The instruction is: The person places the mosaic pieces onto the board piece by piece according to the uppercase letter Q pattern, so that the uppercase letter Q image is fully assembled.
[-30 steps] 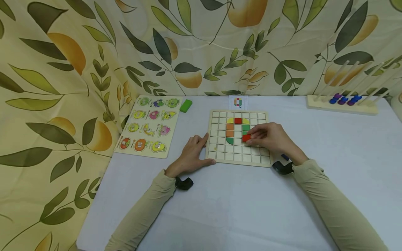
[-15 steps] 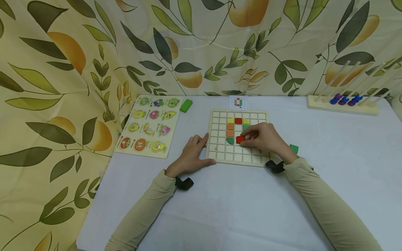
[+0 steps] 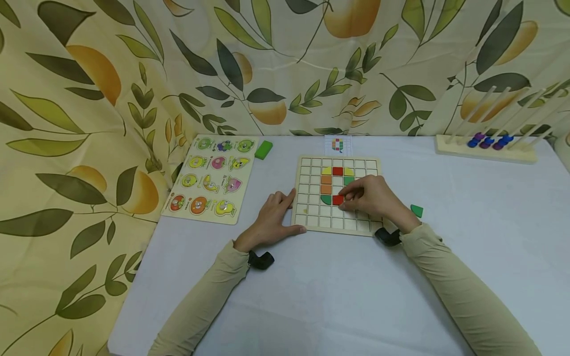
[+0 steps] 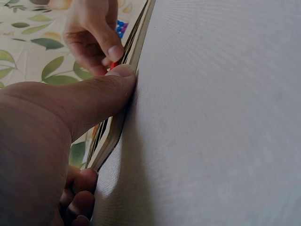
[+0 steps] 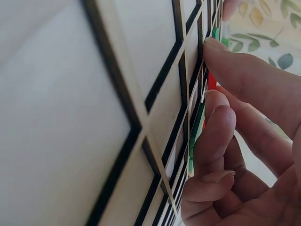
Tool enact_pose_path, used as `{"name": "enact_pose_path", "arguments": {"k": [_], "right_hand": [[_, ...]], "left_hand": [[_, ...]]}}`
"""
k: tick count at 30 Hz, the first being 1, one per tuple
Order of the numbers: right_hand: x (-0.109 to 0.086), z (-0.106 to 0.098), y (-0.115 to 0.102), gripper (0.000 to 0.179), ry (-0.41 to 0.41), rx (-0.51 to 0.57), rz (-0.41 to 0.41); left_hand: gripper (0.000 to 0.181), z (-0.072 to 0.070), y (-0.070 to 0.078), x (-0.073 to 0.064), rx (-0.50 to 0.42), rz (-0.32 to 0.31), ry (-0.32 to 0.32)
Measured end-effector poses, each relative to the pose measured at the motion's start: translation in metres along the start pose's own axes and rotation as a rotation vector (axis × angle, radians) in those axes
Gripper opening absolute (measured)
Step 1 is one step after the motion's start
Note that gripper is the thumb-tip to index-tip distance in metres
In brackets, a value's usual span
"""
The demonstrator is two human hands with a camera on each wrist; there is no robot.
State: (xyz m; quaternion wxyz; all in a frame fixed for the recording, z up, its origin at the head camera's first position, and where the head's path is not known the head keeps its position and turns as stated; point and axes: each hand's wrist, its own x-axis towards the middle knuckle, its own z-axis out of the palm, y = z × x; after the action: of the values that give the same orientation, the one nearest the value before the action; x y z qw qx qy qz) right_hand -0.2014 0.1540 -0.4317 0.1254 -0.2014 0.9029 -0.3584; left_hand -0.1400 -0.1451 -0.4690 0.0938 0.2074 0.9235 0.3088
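In the head view my right hand point(image 3: 366, 195) pinches a red square tile point(image 3: 338, 200) at a cell of the wooden grid board point(image 3: 311, 224). The tile lines up beside a green quarter-round tile point(image 3: 326, 200). Thumb and index fingertip sit at its edge in the right wrist view, the red tile point(image 5: 212, 81) showing between them. My left hand point(image 3: 269, 221) rests at the board's front left corner, thumb along the front edge and fingers against the left side. Yellow, red, orange and green tiles form an outline on the board, partly hidden by the right hand.
A small pattern card point(image 3: 337, 145) lies behind the board. At left are a fruit puzzle board point(image 3: 213, 184) and a green block point(image 3: 263, 150). A green tile point(image 3: 416, 210) lies by the right wrist. A peg stand with beads point(image 3: 485, 150) stands at back right.
My right hand has carried the red tile leftward from the outline's right column to a cell beside the green quarter-round. The green tile by the wrist has come into view. My left hand stays put.
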Motion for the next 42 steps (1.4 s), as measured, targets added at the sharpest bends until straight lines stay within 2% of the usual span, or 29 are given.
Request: {"name": "enact_pose_path", "arguments": {"k": [5,13,17,21,32,42], "right_hand": [[-0.001,-0.001,0.0,0.027,-0.001,-0.011,0.002],[0.0,-0.001,-0.002,0.014,-0.004,-0.007,-0.022],[-0.002,-0.003,-0.001,0.015,-0.007,-0.015,-0.03],[-0.007,-0.01,0.004,0.019,0.025,-0.036,-0.038],[-0.047,-0.046,0.036,0.036,0.086,-0.075,0.156],[-0.083,-0.072,0.069,0.05,0.136,-0.129,0.246]], "left_hand": [[0.107,0.0,0.0,0.0,-0.002,0.001,0.002],[0.106,0.0,0.0,0.0,0.004,0.005,0.004],[0.106,-0.001,0.0,0.0,0.009,0.008,0.004],[0.107,0.0,-0.001,0.0,0.012,0.01,0.002],[0.107,-0.001,0.001,0.001,0.019,-0.002,-0.001],[0.108,0.0,0.002,0.001,0.011,-0.009,-0.004]]}}
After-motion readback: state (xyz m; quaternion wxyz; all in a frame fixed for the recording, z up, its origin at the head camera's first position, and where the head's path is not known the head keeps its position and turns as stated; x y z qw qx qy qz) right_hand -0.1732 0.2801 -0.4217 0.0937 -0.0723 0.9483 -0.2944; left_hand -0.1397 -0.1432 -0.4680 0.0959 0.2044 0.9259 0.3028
